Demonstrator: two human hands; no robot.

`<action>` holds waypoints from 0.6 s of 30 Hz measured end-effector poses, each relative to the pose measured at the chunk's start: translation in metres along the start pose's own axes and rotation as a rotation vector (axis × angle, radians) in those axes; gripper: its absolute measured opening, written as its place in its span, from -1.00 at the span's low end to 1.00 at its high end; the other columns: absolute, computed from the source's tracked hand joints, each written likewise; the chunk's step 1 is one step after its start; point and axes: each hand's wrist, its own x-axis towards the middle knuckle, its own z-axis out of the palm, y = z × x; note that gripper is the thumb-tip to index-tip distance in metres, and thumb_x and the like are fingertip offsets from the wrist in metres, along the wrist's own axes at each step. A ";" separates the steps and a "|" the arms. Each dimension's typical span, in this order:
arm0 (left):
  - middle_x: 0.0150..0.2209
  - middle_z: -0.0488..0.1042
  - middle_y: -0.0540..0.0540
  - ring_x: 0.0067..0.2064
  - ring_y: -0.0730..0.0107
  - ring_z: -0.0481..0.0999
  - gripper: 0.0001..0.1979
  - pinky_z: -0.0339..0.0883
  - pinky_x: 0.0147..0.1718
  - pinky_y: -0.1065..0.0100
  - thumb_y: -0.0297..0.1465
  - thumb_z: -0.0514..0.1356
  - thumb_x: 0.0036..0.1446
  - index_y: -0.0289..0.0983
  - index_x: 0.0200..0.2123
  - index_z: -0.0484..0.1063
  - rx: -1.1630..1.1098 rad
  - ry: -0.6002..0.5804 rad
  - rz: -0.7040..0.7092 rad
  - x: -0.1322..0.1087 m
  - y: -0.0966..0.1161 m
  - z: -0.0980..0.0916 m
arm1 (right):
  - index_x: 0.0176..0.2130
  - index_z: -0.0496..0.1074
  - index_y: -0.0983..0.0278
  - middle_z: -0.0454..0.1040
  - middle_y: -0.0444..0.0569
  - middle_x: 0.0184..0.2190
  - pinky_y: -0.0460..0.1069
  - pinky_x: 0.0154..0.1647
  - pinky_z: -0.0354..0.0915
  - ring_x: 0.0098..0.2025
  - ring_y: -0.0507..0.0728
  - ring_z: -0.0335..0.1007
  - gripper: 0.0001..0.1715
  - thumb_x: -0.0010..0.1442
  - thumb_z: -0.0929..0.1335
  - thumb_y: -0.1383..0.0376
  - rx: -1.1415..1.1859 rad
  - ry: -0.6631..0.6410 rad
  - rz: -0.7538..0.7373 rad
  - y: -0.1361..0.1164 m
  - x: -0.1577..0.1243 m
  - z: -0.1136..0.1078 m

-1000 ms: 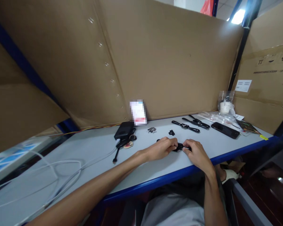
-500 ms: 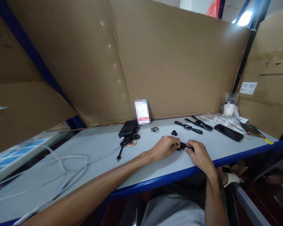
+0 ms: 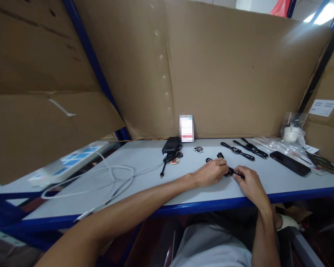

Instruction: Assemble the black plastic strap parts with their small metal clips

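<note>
A black tool-like piece lies between my hands near the table's front edge; its far handle end shows beyond my left hand. My left hand is closed around its left part. The fingers of my right hand pinch its right end. Just above my left hand is a small black part. Farther back lie small metal pieces. To the right, a similar black two-handled tool rests on the table, with more black tools beside it.
At the right lie a black phone, clear plastic packaging and a bagged white cup. A lit screen leans on the cardboard behind a black power bank. White cables run left to a power strip.
The view has turned left, so the scene sits farther right in the picture. Both hands remain on the black piece; the handle end left of my left hand now shows more.
</note>
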 end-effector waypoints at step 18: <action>-0.22 0.48 -0.14 -0.10 0.23 0.45 -0.87 0.37 -0.12 0.24 -0.51 0.20 0.26 -0.26 -0.23 0.57 -0.153 0.156 -0.187 0.000 -0.006 0.010 | -0.21 0.53 0.21 0.55 -0.02 -0.23 0.01 -0.14 0.22 -0.18 0.18 0.47 -0.85 0.27 0.33 0.35 -0.085 0.016 0.029 0.000 0.001 0.003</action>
